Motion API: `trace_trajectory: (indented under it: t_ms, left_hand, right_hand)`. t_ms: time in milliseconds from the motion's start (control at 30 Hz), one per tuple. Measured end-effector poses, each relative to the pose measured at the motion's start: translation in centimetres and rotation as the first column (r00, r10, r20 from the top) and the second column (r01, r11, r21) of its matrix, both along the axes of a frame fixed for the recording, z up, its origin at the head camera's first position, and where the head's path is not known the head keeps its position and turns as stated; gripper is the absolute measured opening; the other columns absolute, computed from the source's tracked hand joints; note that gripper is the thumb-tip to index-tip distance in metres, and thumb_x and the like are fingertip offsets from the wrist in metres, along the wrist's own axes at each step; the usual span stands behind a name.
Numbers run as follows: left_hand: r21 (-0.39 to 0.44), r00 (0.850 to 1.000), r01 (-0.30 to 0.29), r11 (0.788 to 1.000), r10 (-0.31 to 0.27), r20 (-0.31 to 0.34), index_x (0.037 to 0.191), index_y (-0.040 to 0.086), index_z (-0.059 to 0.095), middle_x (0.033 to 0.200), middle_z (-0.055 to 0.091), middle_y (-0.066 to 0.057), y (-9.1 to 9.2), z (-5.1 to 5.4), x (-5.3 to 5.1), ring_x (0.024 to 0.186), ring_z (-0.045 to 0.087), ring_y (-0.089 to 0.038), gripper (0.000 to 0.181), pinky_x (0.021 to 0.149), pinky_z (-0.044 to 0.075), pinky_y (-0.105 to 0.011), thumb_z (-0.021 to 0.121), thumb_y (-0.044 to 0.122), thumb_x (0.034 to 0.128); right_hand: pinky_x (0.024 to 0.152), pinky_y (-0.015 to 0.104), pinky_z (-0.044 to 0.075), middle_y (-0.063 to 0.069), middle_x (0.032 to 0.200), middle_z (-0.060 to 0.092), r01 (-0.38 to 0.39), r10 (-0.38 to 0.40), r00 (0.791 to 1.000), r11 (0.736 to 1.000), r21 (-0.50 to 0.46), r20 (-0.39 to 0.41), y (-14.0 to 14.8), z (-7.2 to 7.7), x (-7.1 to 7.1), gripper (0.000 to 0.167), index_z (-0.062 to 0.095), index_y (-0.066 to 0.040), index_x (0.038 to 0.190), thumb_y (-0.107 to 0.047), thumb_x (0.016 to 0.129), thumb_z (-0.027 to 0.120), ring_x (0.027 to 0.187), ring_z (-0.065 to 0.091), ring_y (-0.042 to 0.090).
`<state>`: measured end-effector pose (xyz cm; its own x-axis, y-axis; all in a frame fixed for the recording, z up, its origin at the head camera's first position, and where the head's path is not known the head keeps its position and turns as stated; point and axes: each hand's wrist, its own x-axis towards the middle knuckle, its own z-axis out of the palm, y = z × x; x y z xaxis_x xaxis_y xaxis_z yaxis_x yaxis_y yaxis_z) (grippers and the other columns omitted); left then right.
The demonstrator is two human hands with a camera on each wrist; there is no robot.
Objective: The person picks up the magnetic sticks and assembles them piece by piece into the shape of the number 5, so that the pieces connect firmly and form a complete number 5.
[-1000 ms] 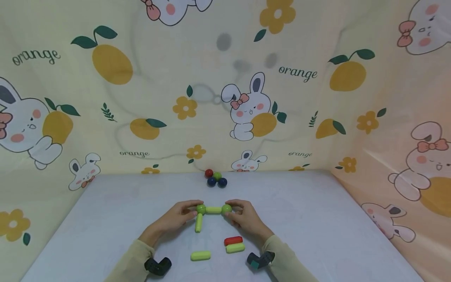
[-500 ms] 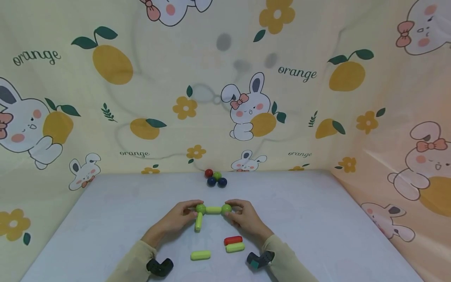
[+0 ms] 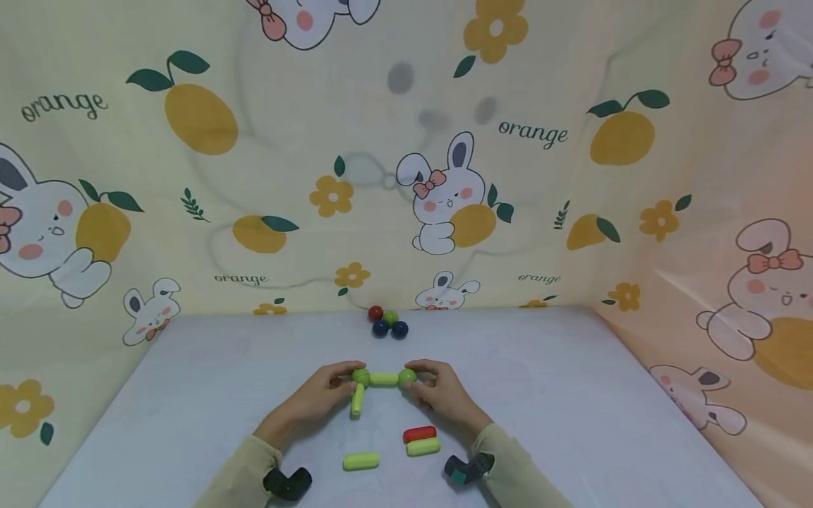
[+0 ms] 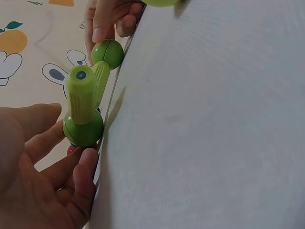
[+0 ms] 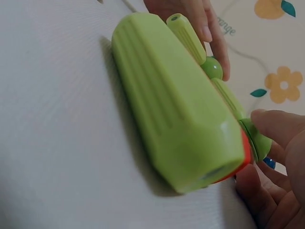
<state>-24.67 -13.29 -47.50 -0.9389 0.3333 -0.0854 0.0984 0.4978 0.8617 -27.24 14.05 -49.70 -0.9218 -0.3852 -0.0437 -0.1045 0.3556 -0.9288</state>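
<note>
Two green balls are joined by a light green rod (image 3: 384,379) lying level between them. My left hand (image 3: 315,396) holds the left ball (image 3: 360,377) between thumb and fingers. A second light green rod (image 3: 357,401) sticks out from that ball toward me; the left wrist view shows this rod (image 4: 81,95) end-on above the ball (image 4: 83,130). The right ball (image 3: 407,378) is pinched by my right hand (image 3: 447,395). In the right wrist view my right hand (image 5: 281,162) has its thumb and fingers around this ball (image 5: 257,139).
Nearer me lie a loose light green rod (image 3: 360,461) and, further right, a red rod (image 3: 420,434) touching another light green rod (image 3: 423,447). At the table's back edge sit a red ball (image 3: 375,313), a green ball (image 3: 390,319) and two dark blue balls (image 3: 399,329).
The rod pointing toward me has tipped slightly and looks a little shorter in the head view. Both hands keep their hold, and the head view has shifted slightly.
</note>
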Motion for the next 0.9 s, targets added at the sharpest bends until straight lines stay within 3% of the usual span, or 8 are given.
trace_trajectory:
  t_ms: [200, 400, 567, 900]
  left_hand:
    - [-0.004, 1.000, 0.008, 1.000, -0.008, -0.007, 0.143, 0.011, 0.056, 0.147, 0.057, -0.013, -0.1, 0.0, 0.0, 0.116, 0.057, -0.020, 0.041, 0.102, 0.048, -0.045, 0.055, 0.016, 0.1024]
    - [-0.007, 0.999, 0.030, 1.000, -0.030, -0.013, 0.144, 0.010, 0.055, 0.147, 0.056, -0.014, -0.1, 0.1, -0.1, 0.114, 0.058, -0.020, 0.042, 0.098, 0.048, -0.038, 0.055, 0.018, 0.1025]
    - [0.003, 1.000, 0.026, 1.000, -0.026, 0.005, 0.144, 0.012, 0.055, 0.148, 0.056, -0.012, -0.1, -0.1, -0.3, 0.116, 0.056, -0.021, 0.043, 0.099, 0.047, -0.040, 0.057, 0.020, 0.1022]
    - [0.011, 0.999, -0.001, 1.000, 0.000, 0.033, 0.143, 0.015, 0.057, 0.148, 0.057, -0.008, 0.0, -0.1, -0.3, 0.122, 0.055, -0.022, 0.041, 0.106, 0.045, -0.048, 0.057, 0.020, 0.1023]
  right_hand:
    - [0.057, 0.023, 0.049, 0.012, 0.128, 0.062, 0.038, -0.038, 0.999, 0.999, -0.002, 0.021, 0.1, 0.0, 0.0, 0.040, 0.061, -0.009, 0.136, -0.021, 0.098, 0.065, 0.063, 0.057, 0.011]
    - [0.057, 0.024, 0.049, 0.011, 0.128, 0.063, 0.100, -0.100, 0.995, 0.995, -0.001, 0.019, 0.5, 0.4, -0.6, 0.036, 0.062, -0.010, 0.135, -0.023, 0.101, 0.062, 0.067, 0.059, 0.013]
    - [0.059, 0.024, 0.047, 0.010, 0.129, 0.062, 0.159, -0.159, 0.987, 0.987, 0.002, 0.014, 0.6, 0.8, -2.0, 0.037, 0.062, -0.011, 0.135, -0.025, 0.101, 0.061, 0.069, 0.058, 0.015]
    - [0.064, 0.024, 0.049, 0.015, 0.144, 0.055, 0.198, -0.198, 0.980, 0.978, 0.070, -0.010, -0.3, 1.9, -6.0, 0.042, 0.057, -0.012, 0.140, -0.025, 0.101, 0.061, 0.072, 0.061, 0.015]
